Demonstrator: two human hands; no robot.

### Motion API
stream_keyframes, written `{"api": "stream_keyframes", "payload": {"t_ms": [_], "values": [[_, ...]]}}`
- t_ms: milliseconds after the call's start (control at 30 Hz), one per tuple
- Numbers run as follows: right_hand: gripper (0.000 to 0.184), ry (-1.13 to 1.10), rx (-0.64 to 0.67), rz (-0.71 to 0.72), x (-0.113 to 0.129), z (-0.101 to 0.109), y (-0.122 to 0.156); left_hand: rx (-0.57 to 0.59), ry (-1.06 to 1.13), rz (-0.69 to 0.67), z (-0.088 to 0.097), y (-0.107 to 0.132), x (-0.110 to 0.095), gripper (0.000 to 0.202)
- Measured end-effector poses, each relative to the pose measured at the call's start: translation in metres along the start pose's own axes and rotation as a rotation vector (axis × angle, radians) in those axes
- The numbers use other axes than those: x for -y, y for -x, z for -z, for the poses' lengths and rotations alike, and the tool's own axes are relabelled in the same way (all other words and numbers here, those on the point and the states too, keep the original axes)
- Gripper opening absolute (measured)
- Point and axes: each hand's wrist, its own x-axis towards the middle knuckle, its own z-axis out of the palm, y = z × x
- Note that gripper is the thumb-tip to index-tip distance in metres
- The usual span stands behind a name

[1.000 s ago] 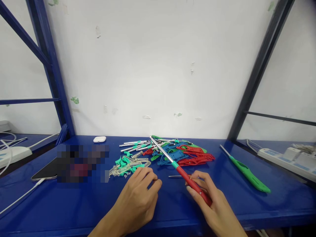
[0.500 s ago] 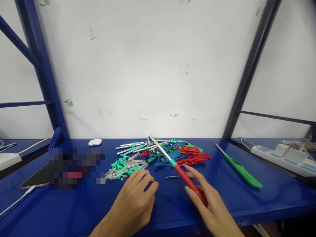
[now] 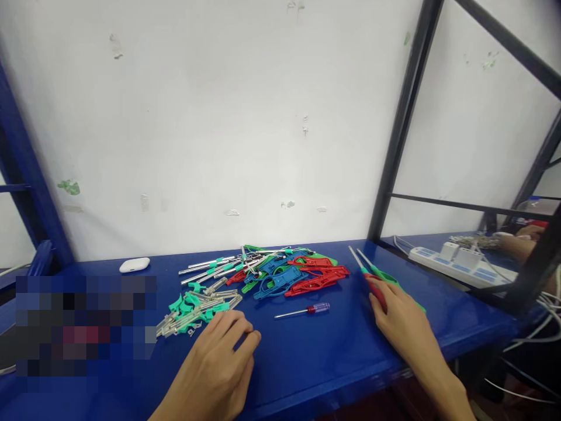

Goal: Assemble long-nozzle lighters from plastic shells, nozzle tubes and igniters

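Observation:
My right hand (image 3: 401,318) is closed around a red gas lighter (image 3: 377,292) with a long metal barrel, low over the right of the blue table. Right beside it lies a green gas lighter (image 3: 380,275), partly hidden by my hand. My left hand (image 3: 214,362) rests at the front with its fingers curled in; whatever is inside them, if anything, is hidden. Just beyond its fingers is a pile of metal pieces with teal parts (image 3: 193,310). A small screwdriver (image 3: 307,310) with a purple and red handle lies between the hands.
Red, blue and green plastic casings (image 3: 302,275) are heaped at the back middle, with metal barrels (image 3: 210,269) on their left. A white earbud case (image 3: 134,265) sits back left. Behind the right rack post (image 3: 401,128) lie a power strip (image 3: 464,263) and another person's arm (image 3: 523,242).
My right hand has carried the red gas lighter rightward, down beside the green one. The view has turned right, uncovering the screwdriver's handle. My left hand stays curled near the pile.

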Motion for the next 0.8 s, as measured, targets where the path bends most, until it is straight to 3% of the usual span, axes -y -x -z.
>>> {"api": "stream_keyframes", "payload": {"t_ms": [100,200,367,500,667,800], "values": [[0.034,-0.003,0.014,0.068,-0.014,-0.011,-0.006,0.023,-0.004,-0.002,0.001,0.000,0.000,0.028],[0.035,-0.013,0.056,0.166,-0.016,-0.009,-0.015,0.046,0.001,0.003,0.001,0.000,0.001,0.028],[0.043,-0.078,0.236,0.443,0.012,-0.004,-0.036,0.087,0.015,0.011,0.001,-0.001,0.000,0.030],[0.035,-0.081,0.307,0.551,0.038,-0.004,-0.058,0.110,0.016,0.016,0.001,-0.001,-0.001,0.031],[0.027,-0.055,0.259,0.610,0.032,0.013,-0.067,0.120,0.031,0.032,0.000,0.001,-0.001,0.032],[0.025,-0.067,0.122,0.622,0.027,0.037,-0.047,0.043,0.049,0.075,0.002,0.003,0.002,0.036]]}}
